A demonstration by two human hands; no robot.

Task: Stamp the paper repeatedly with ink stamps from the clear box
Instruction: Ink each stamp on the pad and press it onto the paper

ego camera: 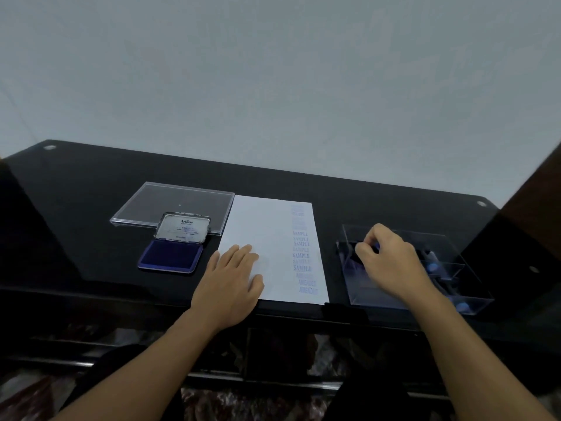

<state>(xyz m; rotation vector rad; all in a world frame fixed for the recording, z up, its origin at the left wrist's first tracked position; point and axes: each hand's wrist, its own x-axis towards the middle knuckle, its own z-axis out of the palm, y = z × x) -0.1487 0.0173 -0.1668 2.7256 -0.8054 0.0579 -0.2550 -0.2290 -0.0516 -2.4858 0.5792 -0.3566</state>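
A white sheet of paper (267, 232) lies in the middle of the black table, with a column of blue stamp marks down its right side. My left hand (230, 281) rests flat on the paper's lower left corner, fingers spread. To the right stands the clear box (467, 268) holding several stamps with blue parts. My right hand (388, 259) is inside the box, fingers pinched on a dark stamp (353, 253) at its left end. An open ink pad (170, 256) with dark blue ink sits left of the paper.
The clear box lid (161, 202) lies flat behind the ink pad at the back left. The black glass table (76, 208) ends just in front of my wrists. A pale wall rises behind the table. A dark brown panel (534, 208) stands at the right.
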